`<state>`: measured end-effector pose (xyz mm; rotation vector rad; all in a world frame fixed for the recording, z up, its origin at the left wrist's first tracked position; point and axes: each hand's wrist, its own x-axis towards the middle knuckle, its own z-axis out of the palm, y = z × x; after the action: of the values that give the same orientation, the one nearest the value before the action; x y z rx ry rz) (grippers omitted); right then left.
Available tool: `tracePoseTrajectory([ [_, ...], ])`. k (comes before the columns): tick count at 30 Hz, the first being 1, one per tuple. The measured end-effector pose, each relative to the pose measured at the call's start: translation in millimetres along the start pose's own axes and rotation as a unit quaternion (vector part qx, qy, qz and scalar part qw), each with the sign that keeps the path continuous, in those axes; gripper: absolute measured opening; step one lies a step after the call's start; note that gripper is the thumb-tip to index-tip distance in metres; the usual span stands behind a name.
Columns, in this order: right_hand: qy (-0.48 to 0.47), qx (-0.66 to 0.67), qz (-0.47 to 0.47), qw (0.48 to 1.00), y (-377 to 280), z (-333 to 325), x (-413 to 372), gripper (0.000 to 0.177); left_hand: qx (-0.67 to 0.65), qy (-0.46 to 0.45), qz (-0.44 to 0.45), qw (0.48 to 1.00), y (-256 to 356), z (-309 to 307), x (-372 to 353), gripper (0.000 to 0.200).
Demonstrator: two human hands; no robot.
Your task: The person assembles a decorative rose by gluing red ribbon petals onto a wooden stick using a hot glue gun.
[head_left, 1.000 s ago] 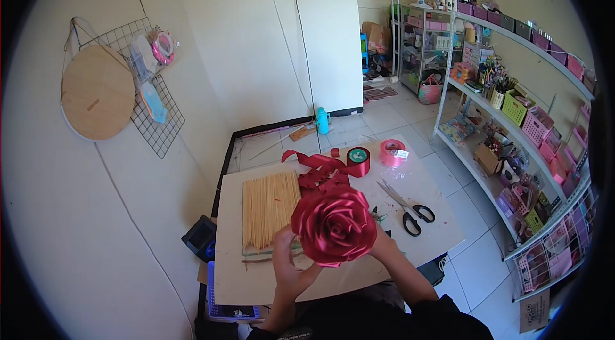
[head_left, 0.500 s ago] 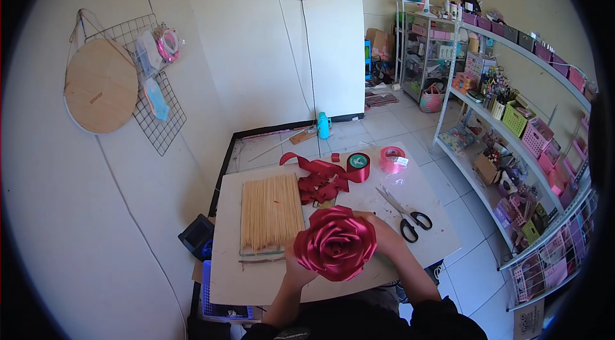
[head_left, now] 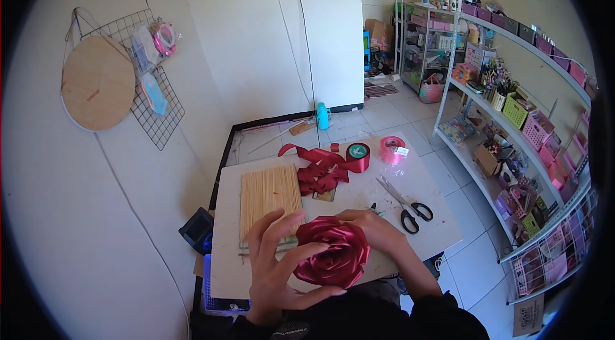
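1. Head view: the red ribbon rose [head_left: 336, 257] is up over the near edge of the tabletop [head_left: 423, 247], between the two hands, its spiralled centre turned towards the camera.
2. The left hand [head_left: 272, 276] has its fingers spread wide and curved about one side of the bloom. One fingertip lies over the petals and the thumb is by the lower rim; whether either presses is hard to tell.
3. The right hand [head_left: 379, 231] reaches behind the opposite side. Its fingertips are hidden by the flower, so what they clamp, if anything, cannot be told.
4. The glossy petals look like satin ribbon: light, smooth and rather slippery, springy at the folds but soft enough to crease. The rolled outer edges are probably the most easily crushed.
5. The steadiest hold should be low, at the gathered base beneath the petals, though that part is out of sight. On the bloom itself, a loose cupping touch with the finger pads would suit better than a pinch.
6. Beyond the rose lie a bundle of thin sticks [head_left: 270, 202], loose red ribbon [head_left: 320, 182] and a ribbon roll [head_left: 362, 165]; black-handled scissors [head_left: 398, 196] rest past the right hand.
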<state>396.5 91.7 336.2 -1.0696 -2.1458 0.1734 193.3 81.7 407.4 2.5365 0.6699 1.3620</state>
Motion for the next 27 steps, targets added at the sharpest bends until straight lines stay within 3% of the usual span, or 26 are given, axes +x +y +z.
tracePoseTrajectory([
  [18,-0.032,0.154,0.02,0.987,-5.2,-1.7,2.4,0.03,0.007,0.049,0.024,0.998,-1.9,7.4,-7.9,0.051],
  [27,-0.037,0.147,0.014,0.988,-4.5,1.7,1.6,0.028,-0.016,0.021,0.008,1.0,1.5,3.4,3.1,0.051],
])
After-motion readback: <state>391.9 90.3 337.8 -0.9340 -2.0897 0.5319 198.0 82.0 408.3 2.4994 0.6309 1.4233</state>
